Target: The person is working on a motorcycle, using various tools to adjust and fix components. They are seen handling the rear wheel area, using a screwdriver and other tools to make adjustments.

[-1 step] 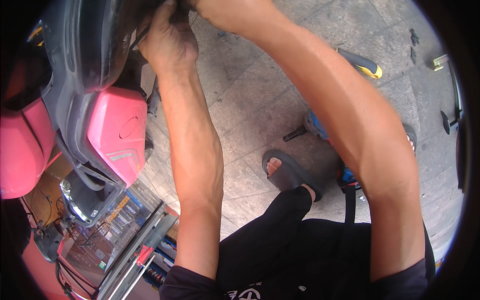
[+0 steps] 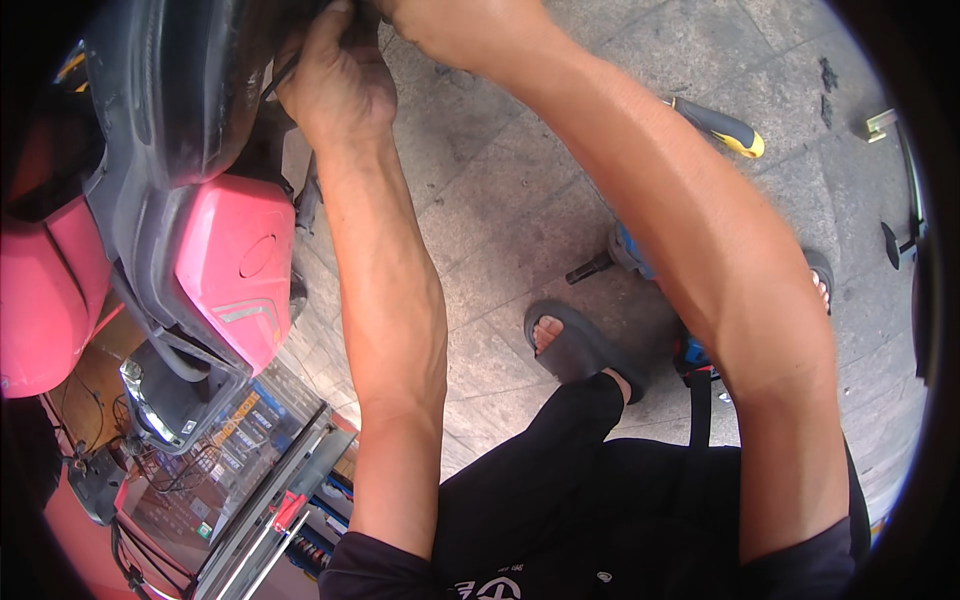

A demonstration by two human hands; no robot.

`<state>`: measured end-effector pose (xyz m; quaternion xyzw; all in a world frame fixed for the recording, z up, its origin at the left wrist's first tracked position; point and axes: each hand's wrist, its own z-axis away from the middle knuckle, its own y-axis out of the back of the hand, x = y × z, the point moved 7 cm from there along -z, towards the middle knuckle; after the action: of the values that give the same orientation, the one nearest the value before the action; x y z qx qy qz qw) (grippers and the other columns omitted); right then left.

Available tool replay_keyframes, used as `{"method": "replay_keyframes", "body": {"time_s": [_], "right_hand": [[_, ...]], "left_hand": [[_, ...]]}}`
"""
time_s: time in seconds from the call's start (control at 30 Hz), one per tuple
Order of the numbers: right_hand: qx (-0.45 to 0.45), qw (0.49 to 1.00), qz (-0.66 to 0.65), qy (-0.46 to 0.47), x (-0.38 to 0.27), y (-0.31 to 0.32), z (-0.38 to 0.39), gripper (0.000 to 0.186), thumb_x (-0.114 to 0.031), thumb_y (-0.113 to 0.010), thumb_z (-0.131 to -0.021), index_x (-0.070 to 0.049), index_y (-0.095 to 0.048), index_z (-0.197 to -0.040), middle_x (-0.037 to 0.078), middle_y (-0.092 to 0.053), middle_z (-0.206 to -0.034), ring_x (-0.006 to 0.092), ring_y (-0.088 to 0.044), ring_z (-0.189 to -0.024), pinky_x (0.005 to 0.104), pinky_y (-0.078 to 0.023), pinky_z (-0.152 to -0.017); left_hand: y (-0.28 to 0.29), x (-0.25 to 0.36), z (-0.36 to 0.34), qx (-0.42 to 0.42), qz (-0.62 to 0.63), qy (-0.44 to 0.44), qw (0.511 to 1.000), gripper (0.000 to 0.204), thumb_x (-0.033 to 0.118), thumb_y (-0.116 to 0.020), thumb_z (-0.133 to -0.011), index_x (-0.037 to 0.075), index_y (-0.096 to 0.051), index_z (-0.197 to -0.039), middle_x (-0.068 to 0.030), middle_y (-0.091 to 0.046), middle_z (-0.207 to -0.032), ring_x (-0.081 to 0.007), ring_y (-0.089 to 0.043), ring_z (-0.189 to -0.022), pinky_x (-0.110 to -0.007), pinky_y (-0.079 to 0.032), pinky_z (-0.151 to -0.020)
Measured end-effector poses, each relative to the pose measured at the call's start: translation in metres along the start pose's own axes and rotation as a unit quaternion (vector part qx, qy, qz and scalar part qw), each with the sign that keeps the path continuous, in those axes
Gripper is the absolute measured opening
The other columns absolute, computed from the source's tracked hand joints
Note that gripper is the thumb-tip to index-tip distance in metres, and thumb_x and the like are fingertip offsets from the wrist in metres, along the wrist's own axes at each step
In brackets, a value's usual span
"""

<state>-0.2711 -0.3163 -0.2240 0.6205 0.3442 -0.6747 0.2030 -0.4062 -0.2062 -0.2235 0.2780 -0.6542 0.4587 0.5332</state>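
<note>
My left hand (image 2: 338, 92) is raised at the top, its fingers curled against the dark underside of a pink and black motor scooter (image 2: 150, 90). A thin black rod or cable (image 2: 281, 76) runs beside its palm. What the fingers grip is lost in shadow. Close on its right, my right hand (image 2: 445, 27) is bent in toward the same dark spot, fingers closed and partly cut off by the upper edge. Whatever it holds cannot be made out. Below the black seat part sits a pink body panel (image 2: 240, 265).
A blue power tool (image 2: 625, 250) with a black socket lies on the tiled floor, partly behind my right forearm. Beyond that arm is a grey and yellow tool handle (image 2: 728, 130). A glass display case (image 2: 230, 460) stands at lower left. My sandalled foot (image 2: 580, 345) is below.
My right forearm has shifted very slightly. The left hand and the scooter look the same.
</note>
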Motion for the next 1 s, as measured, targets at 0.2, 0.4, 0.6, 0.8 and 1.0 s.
{"method": "replay_keyframes", "body": {"time_s": [0.2, 0.4, 0.6, 0.8, 1.0], "right_hand": [[-0.026, 0.998, -0.050, -0.003, 0.004, -0.003, -0.001, 0.022, -0.011, -0.071, -0.086, 0.006, -0.073, -0.100, 0.021, -0.075, -0.093, 0.0285, -0.074, -0.089, 0.0386, -0.057, -0.081], [-0.056, 0.995, -0.066, -0.052, 0.006, 0.004, 0.000, 0.023, -0.011, -0.072, -0.086, 0.006, -0.072, -0.101, 0.019, -0.075, -0.089, 0.0226, -0.073, -0.083, 0.0354, -0.058, -0.077], [-0.061, 0.984, -0.146, -0.083, 0.014, -0.008, -0.005, 0.020, -0.010, -0.072, -0.087, 0.007, -0.072, -0.099, 0.015, -0.074, -0.085, 0.0191, -0.071, -0.077, 0.0333, -0.058, -0.072], [-0.082, 0.975, -0.179, -0.102, 0.012, -0.005, -0.001, 0.015, -0.006, -0.070, -0.088, 0.007, -0.072, -0.096, 0.013, -0.074, -0.082, 0.0186, -0.070, -0.075, 0.0333, -0.057, -0.070], [-0.061, 0.993, -0.092, -0.050, 0.000, 0.006, 0.002, 0.016, -0.008, -0.070, -0.086, 0.005, -0.074, -0.095, 0.015, -0.074, -0.083, 0.0213, -0.071, -0.077, 0.0358, -0.057, -0.072]], "left_hand": [[-0.008, 0.002, 0.000, -0.046, 0.013, -0.035, 0.998, 0.029, -0.010, -0.062, -0.091, 0.001, -0.068, -0.117, -0.0121, -0.074, -0.110, -0.0208, -0.072, -0.096, -0.031, -0.061, -0.088], [-0.015, 0.004, 0.000, -0.035, 0.004, -0.058, 0.998, 0.025, -0.008, -0.065, -0.093, 0.003, -0.069, -0.115, -0.0084, -0.073, -0.104, -0.0165, -0.070, -0.088, -0.028, -0.061, -0.080], [-0.013, 0.003, -0.002, -0.013, -0.016, -0.051, 0.998, 0.021, -0.007, -0.066, -0.094, 0.004, -0.070, -0.112, -0.0066, -0.073, -0.099, -0.0155, -0.069, -0.082, -0.028, -0.060, -0.072], [-0.009, 0.004, -0.003, -0.014, -0.026, -0.041, 0.999, 0.019, -0.006, -0.067, -0.094, 0.003, -0.070, -0.111, -0.0070, -0.074, -0.099, -0.0170, -0.070, -0.083, -0.029, -0.060, -0.072], [-0.011, 0.005, -0.002, -0.008, -0.025, -0.037, 0.999, 0.021, -0.004, -0.066, -0.095, 0.001, -0.070, -0.115, -0.0094, -0.074, -0.105, -0.0193, -0.071, -0.090, -0.031, -0.060, -0.081]]}}
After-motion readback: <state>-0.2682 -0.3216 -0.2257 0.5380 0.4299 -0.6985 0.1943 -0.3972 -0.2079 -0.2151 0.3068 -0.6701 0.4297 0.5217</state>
